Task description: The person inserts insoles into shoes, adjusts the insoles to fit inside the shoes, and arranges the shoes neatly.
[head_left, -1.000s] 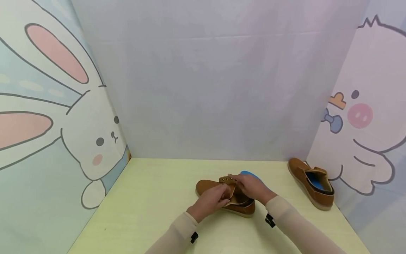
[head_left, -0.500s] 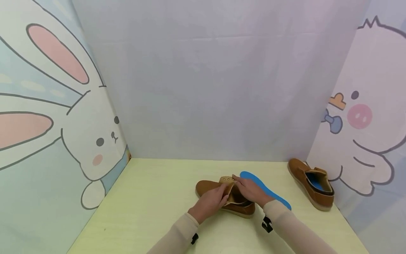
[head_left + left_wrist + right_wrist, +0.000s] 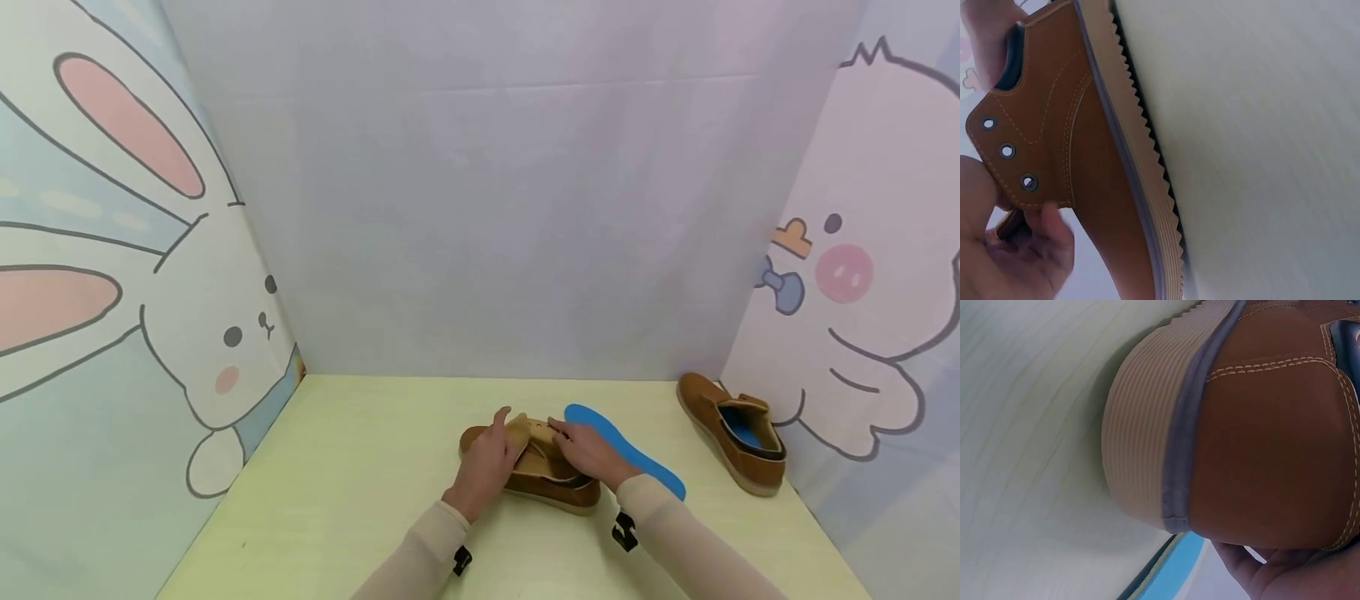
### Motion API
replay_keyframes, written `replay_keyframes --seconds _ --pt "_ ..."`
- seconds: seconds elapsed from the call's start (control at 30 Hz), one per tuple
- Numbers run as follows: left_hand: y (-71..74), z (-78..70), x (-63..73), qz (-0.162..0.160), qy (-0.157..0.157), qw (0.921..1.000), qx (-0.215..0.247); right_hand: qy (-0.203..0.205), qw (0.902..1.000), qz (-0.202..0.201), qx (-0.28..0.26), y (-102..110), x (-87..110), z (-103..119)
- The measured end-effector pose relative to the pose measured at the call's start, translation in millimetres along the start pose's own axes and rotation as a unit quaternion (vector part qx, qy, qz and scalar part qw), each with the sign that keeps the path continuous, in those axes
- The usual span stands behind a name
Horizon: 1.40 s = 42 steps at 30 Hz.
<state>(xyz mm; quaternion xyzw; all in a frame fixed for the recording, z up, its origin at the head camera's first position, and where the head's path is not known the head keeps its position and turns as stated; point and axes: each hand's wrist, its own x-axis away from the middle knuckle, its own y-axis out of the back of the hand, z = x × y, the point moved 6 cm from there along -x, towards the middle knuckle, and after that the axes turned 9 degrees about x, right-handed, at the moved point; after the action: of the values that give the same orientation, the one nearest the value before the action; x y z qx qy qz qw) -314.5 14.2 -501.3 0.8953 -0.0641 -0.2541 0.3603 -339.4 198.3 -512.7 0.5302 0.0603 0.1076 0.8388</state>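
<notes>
A brown leather shoe (image 3: 551,491) stands on the table with its toe to the left and its mouth spread wide. My left hand (image 3: 483,468) pinches the tan tongue (image 3: 519,430) and folds it back over the toe. In the left wrist view, eyelets line the near flap (image 3: 1029,156) beside the curled fingers. At the far side, my right hand (image 3: 590,452) grips the other eyelet flap (image 3: 541,430) and holds it outward. The right wrist view has the shoe's heel (image 3: 1266,450) in front, hiding most of the fingers.
Behind the right hand a blue insole (image 3: 626,447) lies flat on the pale yellow table (image 3: 360,467). A matching brown shoe (image 3: 761,468), with blue inside, stands by the right wall. Cartoon-printed panels flank the table, and a grey cloth (image 3: 487,250) hangs behind.
My left hand has moved up and turned, drawing the tongue back towards the toe so the shoe's mouth is wider. The right hand has shifted slightly along the far flap, uncovering more of the insole.
</notes>
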Motion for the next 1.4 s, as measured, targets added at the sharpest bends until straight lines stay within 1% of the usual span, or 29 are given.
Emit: replay_keyframes --seconds 0.03,0.13,0.2,0.27,0.37,0.43,0.63,0.73,0.83,0.93,1.03,1.17,1.23,1.33,1.4 --pt "2.2 0.4 -0.6 -0.01 -0.003 0.9999 -0.013 0.0 1.0 -0.001 0.001 0 -0.1 0" --pt "8.1 3.7 -1.5 -0.032 0.002 0.9983 -0.048 0.001 1.0 -0.005 0.005 0 -0.8 2" --pt "12.4 7.3 -1.4 -0.041 0.021 0.9971 -0.061 0.001 1.0 -0.003 0.006 -1 -1.1 3" --pt "16.2 11.7 -0.7 -0.042 0.045 0.9954 -0.073 0.002 1.0 -0.005 0.007 -1 -1.0 3" --pt "20.5 18.0 2.2 -0.031 0.073 0.9939 -0.077 -0.002 0.9999 -0.009 0.011 -1 -0.5 1" --pt "22.1 22.1 5.1 -0.021 0.083 0.9934 -0.076 -0.005 0.9998 -0.012 0.013 -1 -0.4 1" --pt "19.3 34.9 13.9 -0.005 0.116 0.9905 -0.073 -0.013 0.9995 -0.025 0.014 -1 1.3 4" --pt "17.3 36.4 13.6 0.002 0.124 0.9893 -0.076 -0.014 0.9992 -0.033 0.017 0 2.0 5" --pt "16.8 36.0 11.0 0.005 0.131 0.9871 -0.092 -0.01 0.9985 -0.046 0.028 3 2.0 5" --pt "18.2 32.1 7.3 -0.003 0.118 0.9869 -0.11 0.004 0.9966 -0.065 0.05 4 2.3 6" --pt "18.5 26.0 4.3 -0.01 0.086 0.9885 -0.124 0.032 0.9931 -0.084 0.075 4 2.8 7" --pt "15.8 20.6 0.9 -0.002 0.052 0.9868 -0.153 0.077 0.986 -0.107 0.102 3 3.6 10" --pt "13.9 17.9 -1.6 0.007 0.033 0.9868 -0.158 0.094 0.982 -0.119 0.112 3 3.6 12" --pt "10.5 9.8 -6.6 0.032 -0.02 0.9875 -0.153 0.11 0.9758 -0.139 0.128 5 3.6 15" --pt "8.6 2.7 -9.6 0.056 -0.062 0.9841 -0.157 0.117 0.9715 -0.152 0.139 6 3.4 17"
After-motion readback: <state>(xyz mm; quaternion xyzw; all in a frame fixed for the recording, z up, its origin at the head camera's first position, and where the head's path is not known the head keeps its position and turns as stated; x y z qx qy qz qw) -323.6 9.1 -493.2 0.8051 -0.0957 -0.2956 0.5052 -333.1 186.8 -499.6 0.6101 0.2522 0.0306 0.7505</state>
